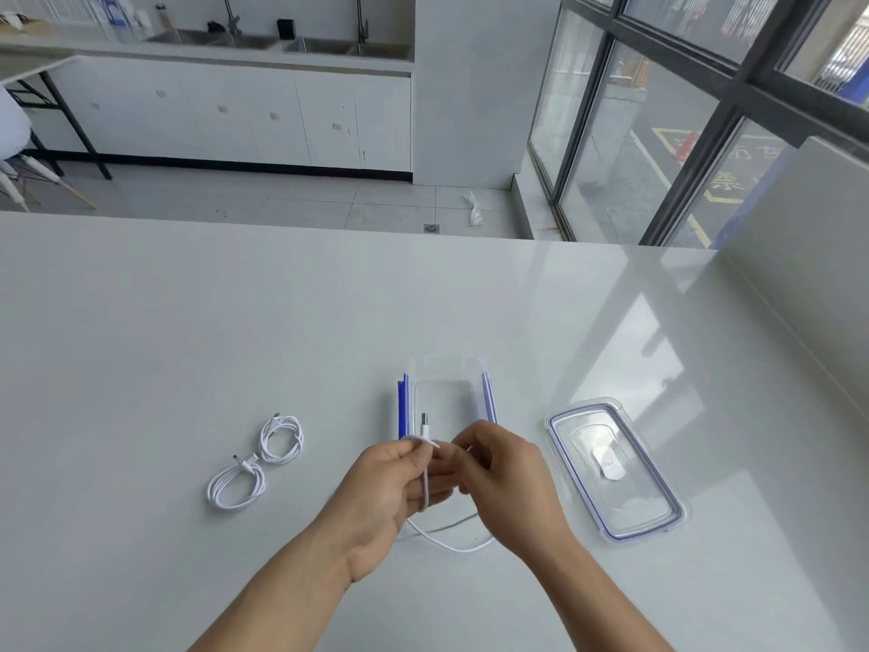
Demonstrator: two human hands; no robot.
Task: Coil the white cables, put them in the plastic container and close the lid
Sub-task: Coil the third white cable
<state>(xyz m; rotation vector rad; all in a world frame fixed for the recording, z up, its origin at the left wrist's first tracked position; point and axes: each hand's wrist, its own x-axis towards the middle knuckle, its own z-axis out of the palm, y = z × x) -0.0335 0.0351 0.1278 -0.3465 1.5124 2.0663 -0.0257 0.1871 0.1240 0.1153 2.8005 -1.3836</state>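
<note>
The left grip (390, 482) pinches a white USB cable (424, 489), plug upward, and the right grip (510, 482) pinches it just beside. The open plastic container (489, 397) lies just beyond both grips, its lid (616, 468) to their right, two coiled cables (282, 458) to their left.

Yellow road characters (728, 181) outside: illegible.

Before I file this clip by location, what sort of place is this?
Probably an office pantry or lab kitchenette: steel sinks in a long counter, white cabinets beneath, and tall windows beside the worktable.
</note>
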